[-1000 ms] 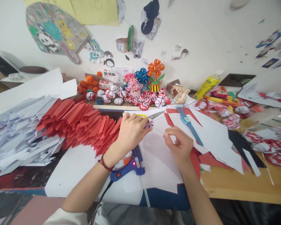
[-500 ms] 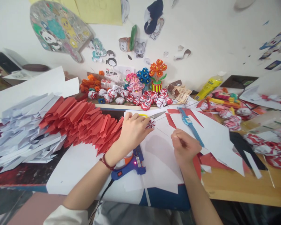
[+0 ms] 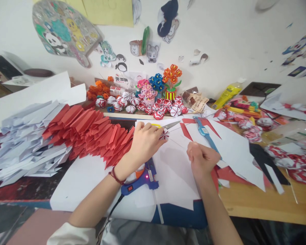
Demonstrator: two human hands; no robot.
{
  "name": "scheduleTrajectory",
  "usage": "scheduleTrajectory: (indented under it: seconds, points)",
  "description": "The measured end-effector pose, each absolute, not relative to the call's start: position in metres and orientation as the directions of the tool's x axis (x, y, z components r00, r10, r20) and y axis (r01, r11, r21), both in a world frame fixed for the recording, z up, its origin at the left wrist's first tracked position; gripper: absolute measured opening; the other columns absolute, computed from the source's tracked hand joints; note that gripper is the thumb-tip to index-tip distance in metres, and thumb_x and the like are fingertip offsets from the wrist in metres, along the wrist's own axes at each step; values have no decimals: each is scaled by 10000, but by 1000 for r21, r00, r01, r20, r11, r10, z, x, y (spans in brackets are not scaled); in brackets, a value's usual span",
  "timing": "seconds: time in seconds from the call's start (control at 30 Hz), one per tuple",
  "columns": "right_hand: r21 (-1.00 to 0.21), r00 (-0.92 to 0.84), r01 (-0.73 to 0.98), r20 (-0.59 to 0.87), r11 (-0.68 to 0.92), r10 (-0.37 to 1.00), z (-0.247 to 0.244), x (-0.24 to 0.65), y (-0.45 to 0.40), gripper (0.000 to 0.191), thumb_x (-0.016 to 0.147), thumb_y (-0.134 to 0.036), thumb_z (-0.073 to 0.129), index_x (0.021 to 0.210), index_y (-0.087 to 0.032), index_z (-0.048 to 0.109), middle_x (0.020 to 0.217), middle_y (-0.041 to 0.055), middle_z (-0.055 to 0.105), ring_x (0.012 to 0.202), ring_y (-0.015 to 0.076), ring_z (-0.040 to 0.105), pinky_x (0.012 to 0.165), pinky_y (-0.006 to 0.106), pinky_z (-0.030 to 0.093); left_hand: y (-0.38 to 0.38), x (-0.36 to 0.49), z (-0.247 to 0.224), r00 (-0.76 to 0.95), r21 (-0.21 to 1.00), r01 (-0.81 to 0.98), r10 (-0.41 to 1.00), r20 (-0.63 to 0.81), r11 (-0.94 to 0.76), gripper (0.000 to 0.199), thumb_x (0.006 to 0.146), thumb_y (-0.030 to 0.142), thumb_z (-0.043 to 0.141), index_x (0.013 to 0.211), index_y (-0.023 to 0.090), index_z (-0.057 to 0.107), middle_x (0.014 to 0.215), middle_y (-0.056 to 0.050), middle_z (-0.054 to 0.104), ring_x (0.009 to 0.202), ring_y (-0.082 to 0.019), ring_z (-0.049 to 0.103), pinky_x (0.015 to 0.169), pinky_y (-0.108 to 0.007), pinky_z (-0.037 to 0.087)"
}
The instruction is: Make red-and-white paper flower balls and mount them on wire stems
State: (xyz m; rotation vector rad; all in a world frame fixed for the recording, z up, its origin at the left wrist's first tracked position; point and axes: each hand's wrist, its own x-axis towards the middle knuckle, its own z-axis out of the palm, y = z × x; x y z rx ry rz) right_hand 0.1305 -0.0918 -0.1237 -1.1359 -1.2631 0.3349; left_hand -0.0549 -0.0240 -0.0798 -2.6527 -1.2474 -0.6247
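Observation:
Between the fingertips of my left hand (image 3: 146, 141) is a small red-and-white paper flower (image 3: 164, 134). Its fingers are closed, with the back of the hand facing up. My right hand (image 3: 202, 157) is curled closed over the white paper, and a thin stick or wire (image 3: 178, 144) runs from the flower toward it; what its fingers pinch is hidden. Scissors (image 3: 171, 125) with a yellow handle lie just behind my left hand. Below my left wrist rests a blue glue gun (image 3: 142, 180) with a lit red light.
Folded red papers (image 3: 89, 131) and folded white papers (image 3: 28, 136) are heaped at the left. Paper flowers (image 3: 156, 108) line the back by the wall. A blue watch (image 3: 206, 134) lies beyond my right hand. A yellow bottle (image 3: 226, 94) leans at the back right.
My right hand has shifted very slightly to the right. My left hand still holds the flower in nearly the same place.

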Motion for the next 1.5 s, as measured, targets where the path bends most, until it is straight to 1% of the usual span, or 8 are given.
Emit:
scheduleTrajectory:
  seconds: [0.17,0.3,0.43,0.63,0.97,1.2,1.33,1.5]
  points:
    - [-809,321,114,579,576,750,-121,127,-85,511,1006,-288,448,508,-184,501,461,-13,471,458,116,477,490,285,335,-25,-55,-79,570,45,765,707,419,-643,261,917,427,635,1038,203,693,968,-60,761,920,-264,623,811,-422,305]
    - [-831,302,162,556,533,775,-117,126,-86,446,971,-318,519,543,-192,527,515,-6,505,513,128,489,517,290,362,-26,-55,-78,567,50,766,710,418,-641,249,919,420,629,1025,205,693,959,-64,760,917,-266,618,815,-425,304]
    - [-826,268,211,564,523,781,-114,127,-88,351,835,-212,680,537,-195,494,551,-21,511,536,123,473,525,282,362,-26,-55,-77,564,60,765,712,419,-641,233,921,418,624,1010,213,691,944,-66,759,903,-261,614,816,-423,306]
    - [-850,281,229,524,474,804,-116,129,-90,377,821,-111,595,471,-185,479,486,-39,467,463,97,424,479,268,291,-26,-56,-78,565,62,762,708,423,-644,249,919,427,624,1031,213,686,962,-58,755,903,-259,607,818,-423,307]
    - [-915,285,28,392,401,875,-120,129,-87,403,869,-216,583,467,-194,601,455,-4,570,450,153,568,499,295,429,-25,-56,-79,571,48,760,701,427,-649,269,916,440,627,1032,204,687,960,-61,758,905,-266,611,822,-424,302]
    - [-920,269,-14,374,392,888,-120,132,-82,353,909,-284,576,597,-212,724,659,40,736,664,219,714,722,382,531,-24,-55,-79,572,51,757,699,429,-651,258,928,429,609,1039,210,687,951,-66,761,908,-263,609,829,-428,302]
    - [-918,277,-16,376,395,884,-120,131,-80,312,923,-315,582,697,-228,778,742,51,765,777,237,724,675,356,494,-24,-56,-78,566,48,763,702,432,-644,263,924,434,613,1044,211,685,959,-66,763,907,-265,608,827,-428,304]
    - [-919,234,-25,378,394,896,-125,132,-76,262,948,-337,548,989,-250,792,1083,83,759,668,178,643,655,361,469,-23,-56,-78,562,40,769,705,433,-638,258,928,438,605,1010,207,687,944,-60,764,899,-265,611,815,-429,306]
